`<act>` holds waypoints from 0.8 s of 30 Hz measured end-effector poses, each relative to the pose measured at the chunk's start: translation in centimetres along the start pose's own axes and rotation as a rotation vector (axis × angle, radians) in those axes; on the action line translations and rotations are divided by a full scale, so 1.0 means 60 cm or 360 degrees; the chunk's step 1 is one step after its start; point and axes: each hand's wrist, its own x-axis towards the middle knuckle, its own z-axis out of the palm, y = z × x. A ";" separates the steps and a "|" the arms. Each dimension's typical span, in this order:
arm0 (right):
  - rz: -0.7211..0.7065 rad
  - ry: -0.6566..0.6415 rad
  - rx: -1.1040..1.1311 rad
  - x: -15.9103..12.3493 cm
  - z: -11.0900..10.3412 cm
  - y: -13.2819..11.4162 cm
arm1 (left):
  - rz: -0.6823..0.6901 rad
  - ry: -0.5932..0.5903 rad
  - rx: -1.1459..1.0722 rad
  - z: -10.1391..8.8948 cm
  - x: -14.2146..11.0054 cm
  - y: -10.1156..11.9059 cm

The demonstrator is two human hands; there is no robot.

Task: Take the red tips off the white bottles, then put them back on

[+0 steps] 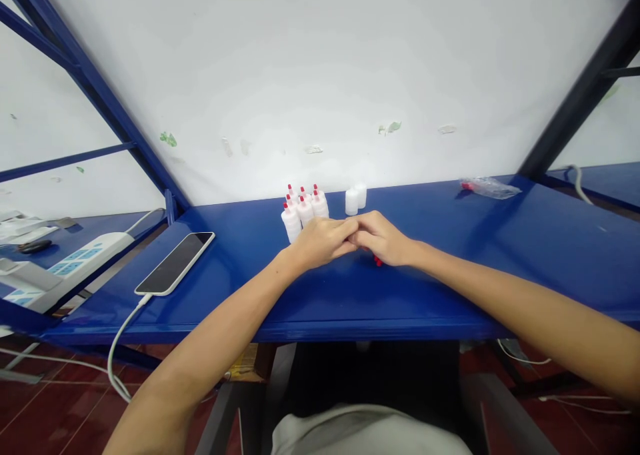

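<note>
My left hand (pixel 323 240) and my right hand (pixel 384 238) meet above the blue shelf, fingers curled and overlapping. Whatever lies between them is hidden by the fingers. Small red caps (pixel 379 261) show on the surface just under my right hand. Behind my left hand stands a tight cluster of several white squeeze bottles (pixel 291 223) with red-tipped nozzles; my hand covers part of it. Two white bottles without nozzles, one in front (pixel 351 202) and one behind (pixel 361 193), stand upright beyond my fingers.
A phone (pixel 175 265) with a white charging cable (pixel 120 348) lies at the left of the blue shelf (pixel 320 315). Toward the back right is a clear plastic bag (pixel 490 187) with something red inside. Blue metal posts flank both sides, and a white power strip (pixel 83 265) sits far left.
</note>
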 end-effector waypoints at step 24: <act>0.0407 0.0287 -0.0436 0.009 -0.031 0.040 | -0.1160 -0.0014 -0.0541 -0.009 0.012 -0.037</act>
